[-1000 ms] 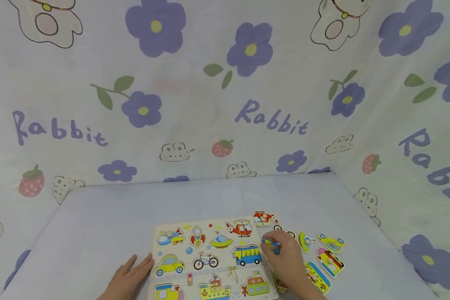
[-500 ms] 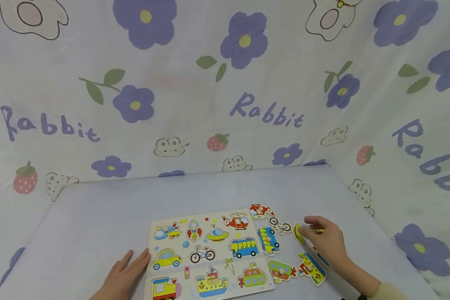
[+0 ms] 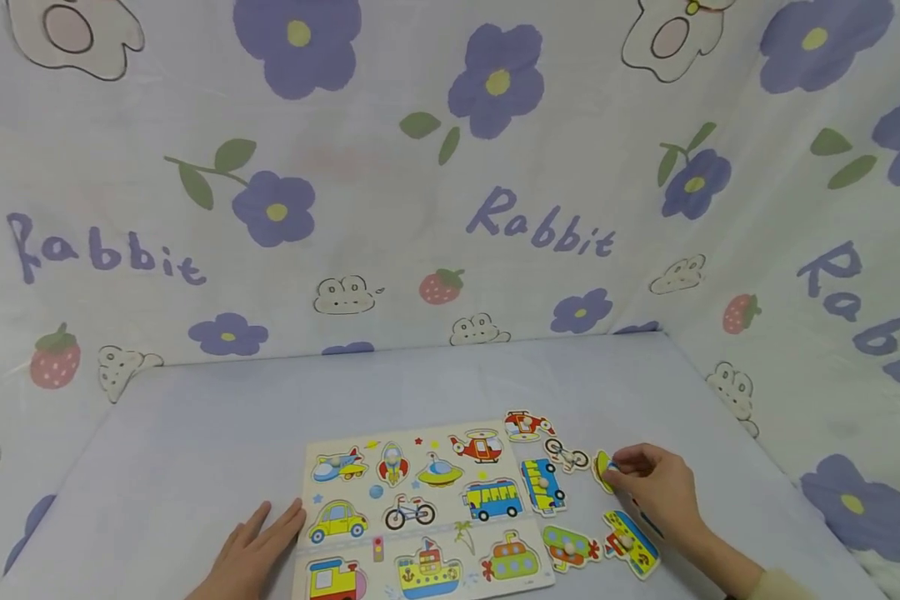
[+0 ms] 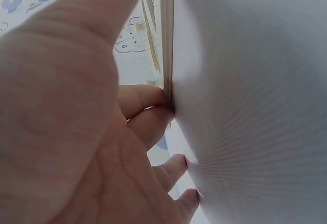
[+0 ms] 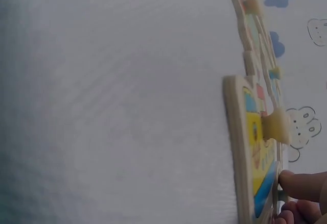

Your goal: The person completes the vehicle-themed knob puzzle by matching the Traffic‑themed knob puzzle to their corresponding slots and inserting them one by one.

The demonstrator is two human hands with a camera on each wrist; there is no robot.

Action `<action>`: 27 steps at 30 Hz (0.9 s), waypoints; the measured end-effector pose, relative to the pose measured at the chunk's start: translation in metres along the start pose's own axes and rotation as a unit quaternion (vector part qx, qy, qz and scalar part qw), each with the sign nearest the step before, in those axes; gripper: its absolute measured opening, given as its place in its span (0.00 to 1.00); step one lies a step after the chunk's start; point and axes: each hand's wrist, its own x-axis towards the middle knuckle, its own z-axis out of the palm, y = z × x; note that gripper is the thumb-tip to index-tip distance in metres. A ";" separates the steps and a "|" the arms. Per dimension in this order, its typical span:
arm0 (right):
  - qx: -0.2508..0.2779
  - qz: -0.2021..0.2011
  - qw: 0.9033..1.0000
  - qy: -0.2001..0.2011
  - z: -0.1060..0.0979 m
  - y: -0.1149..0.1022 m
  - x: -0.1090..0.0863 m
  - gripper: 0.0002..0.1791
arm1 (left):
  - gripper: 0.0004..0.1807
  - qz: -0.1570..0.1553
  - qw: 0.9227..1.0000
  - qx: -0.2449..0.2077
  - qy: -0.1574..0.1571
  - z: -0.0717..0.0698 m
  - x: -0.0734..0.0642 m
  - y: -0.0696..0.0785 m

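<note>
A wooden peg puzzle board (image 3: 390, 553) with printed vehicles lies on the table. Flat beside its left edge rests my left hand (image 3: 247, 548); the left wrist view shows its fingers (image 4: 148, 127) extended, with fingertips at the board's edge. To the right of the board, my right hand (image 3: 660, 492) pinches the flying saucer puzzle piece (image 3: 602, 471) at its knob. That piece looks tilted, and the hand partly covers it. Just below the hand lies the ship piece (image 3: 633, 546), whose wooden knob (image 5: 276, 126) stands out in the right wrist view.
Other loose pieces lie right of the board: helicopter (image 3: 527, 425), bicycle (image 3: 567, 456), bus (image 3: 543, 487) and submarine (image 3: 570, 548). Something dark-edged shows partly under the right hand. A patterned cloth (image 3: 390, 192) walls the table (image 3: 217, 433) at the back and sides.
My right hand has let go of the bus piece beside the board and moved right to the flying saucer piece. The left hand stays at the board's edge. The head view has shifted slightly.
</note>
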 end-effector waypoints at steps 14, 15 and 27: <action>-0.025 0.003 1.000 0.008 0.004 0.003 0.001 0.09 | 0.68 0.021 1.000 -0.008 0.010 0.000 0.000 -0.005; -0.024 0.005 1.000 0.008 0.004 0.003 0.001 0.09 | 0.68 0.022 1.000 -0.009 0.010 0.000 0.000 -0.005; 0.002 0.031 1.000 0.000 0.001 0.004 0.002 0.12 | 0.68 0.026 0.999 -0.021 0.011 0.001 -0.001 -0.004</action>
